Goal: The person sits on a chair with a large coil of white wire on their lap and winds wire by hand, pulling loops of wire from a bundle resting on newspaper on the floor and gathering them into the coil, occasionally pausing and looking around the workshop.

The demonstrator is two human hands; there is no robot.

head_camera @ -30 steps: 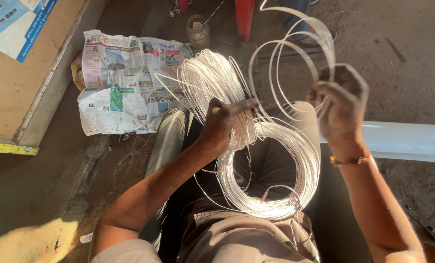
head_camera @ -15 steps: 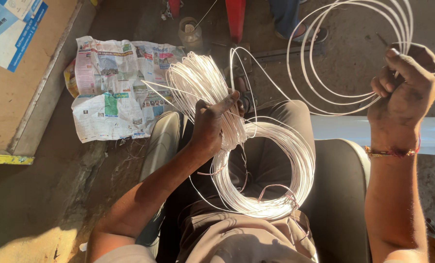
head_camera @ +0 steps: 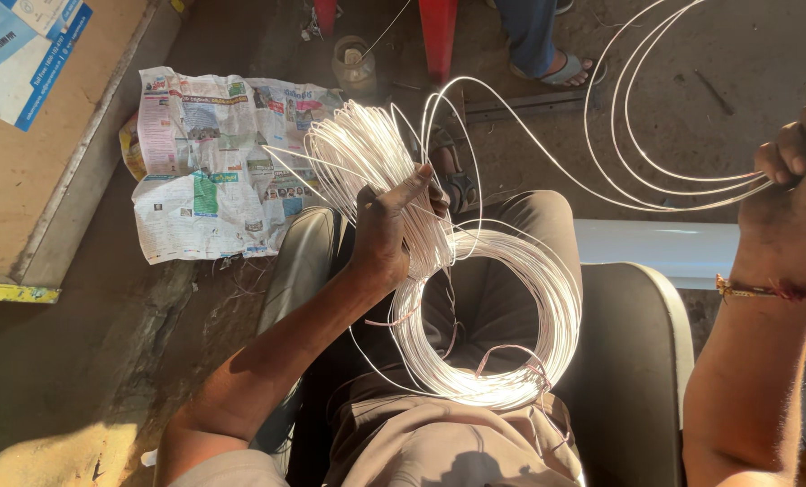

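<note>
We see a coil of thin white wire (head_camera: 511, 361) lying in the lap at the centre of the view, bound at its lower edge with a pinkish tie (head_camera: 511, 353). At 11 o'clock from it, the left hand (head_camera: 389, 230) has its fingers (head_camera: 414, 185) closed around a fanned bunch of the wire's upper turns. At 2 o'clock, the right hand (head_camera: 795, 194) is raised, its fingers (head_camera: 786, 149) pinched shut on several wide loops (head_camera: 637, 135) drawn off the coil; a thread bracelet (head_camera: 768, 289) circles that wrist. Out at 10 o'clock, a crumpled newspaper (head_camera: 204, 171) is spread on the floor (head_camera: 105, 343), with a glass jar (head_camera: 353, 63) at its 1 o'clock corner. At 12 o'clock stand red legs (head_camera: 439, 36) and another person's sandalled foot (head_camera: 561, 68).
</note>
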